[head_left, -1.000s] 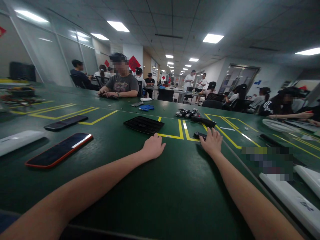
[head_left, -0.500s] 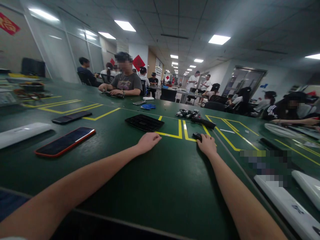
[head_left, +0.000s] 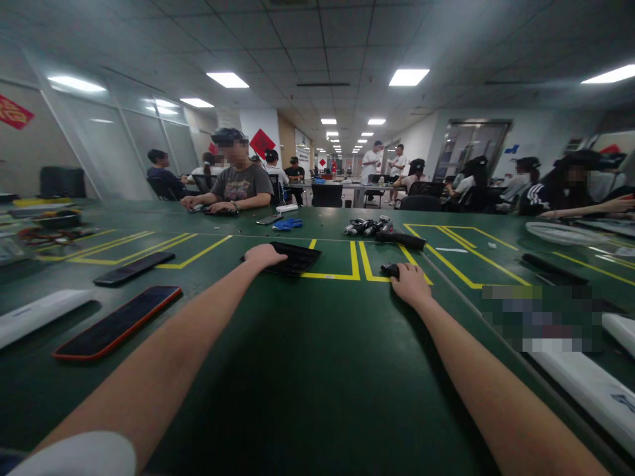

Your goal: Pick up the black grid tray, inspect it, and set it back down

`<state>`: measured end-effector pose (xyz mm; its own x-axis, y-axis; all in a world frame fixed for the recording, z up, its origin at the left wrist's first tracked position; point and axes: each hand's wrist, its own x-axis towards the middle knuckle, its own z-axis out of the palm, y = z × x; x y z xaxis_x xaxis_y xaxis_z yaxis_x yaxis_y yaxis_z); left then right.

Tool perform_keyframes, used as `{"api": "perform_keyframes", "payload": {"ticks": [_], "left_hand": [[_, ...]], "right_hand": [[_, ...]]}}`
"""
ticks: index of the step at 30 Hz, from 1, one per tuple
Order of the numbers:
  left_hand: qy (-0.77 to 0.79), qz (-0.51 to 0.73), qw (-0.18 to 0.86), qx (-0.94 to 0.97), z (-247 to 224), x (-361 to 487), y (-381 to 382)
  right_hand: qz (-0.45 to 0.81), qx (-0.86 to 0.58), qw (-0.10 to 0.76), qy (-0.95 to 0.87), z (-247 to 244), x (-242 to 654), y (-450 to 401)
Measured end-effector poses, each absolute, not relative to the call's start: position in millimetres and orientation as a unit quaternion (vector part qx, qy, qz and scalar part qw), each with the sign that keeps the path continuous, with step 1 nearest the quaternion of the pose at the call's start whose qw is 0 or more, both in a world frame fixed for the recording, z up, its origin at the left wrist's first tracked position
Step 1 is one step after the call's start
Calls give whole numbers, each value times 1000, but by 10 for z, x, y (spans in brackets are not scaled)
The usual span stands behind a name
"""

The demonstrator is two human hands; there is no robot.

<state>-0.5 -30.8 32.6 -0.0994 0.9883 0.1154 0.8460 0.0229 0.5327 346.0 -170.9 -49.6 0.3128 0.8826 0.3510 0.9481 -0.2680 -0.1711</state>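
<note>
My left hand (head_left: 262, 256) is at the left side of a thin black tray (head_left: 300, 258) with raised ridges, its thumb over the tray's top and its other fingers mostly hidden. The hand looks closed on that edge. My right hand (head_left: 411, 283) rests low over the table, fingers wrapped round a small black device (head_left: 389, 268). Only that device's front end shows, so its exact kind is unclear. Yellow tape lines (head_left: 354, 261) run between the two hands. Beyond the right hand are a black cylindrical thing (head_left: 401, 239) and a tangle of dark and silvery parts (head_left: 367, 227).
On the left of the green table (head_left: 317, 370) lie an orange-edged phone (head_left: 119, 322), a dark phone (head_left: 135, 268) and a white case (head_left: 42, 314). A blue glove (head_left: 288, 225) sits farther back. Long white cases (head_left: 585, 377) stand right. A person (head_left: 243, 178) sits opposite.
My left hand has moved forward and left, from in front of the black tray onto its left side. My right hand stays on the small black device. The camera view has tilted and levelled.
</note>
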Motion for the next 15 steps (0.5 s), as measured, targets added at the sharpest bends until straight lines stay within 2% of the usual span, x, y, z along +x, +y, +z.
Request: {"api": "perform_keyframes", "payload": {"ticks": [7, 15], "left_hand": [[709, 142, 83, 686, 234, 224, -266], [650, 174, 38, 739, -32, 156, -841]], "right_hand": [[-88, -789, 194, -577, -478, 3468, -1713], [-26, -779, 280, -560, -407, 3294, -1791]]}}
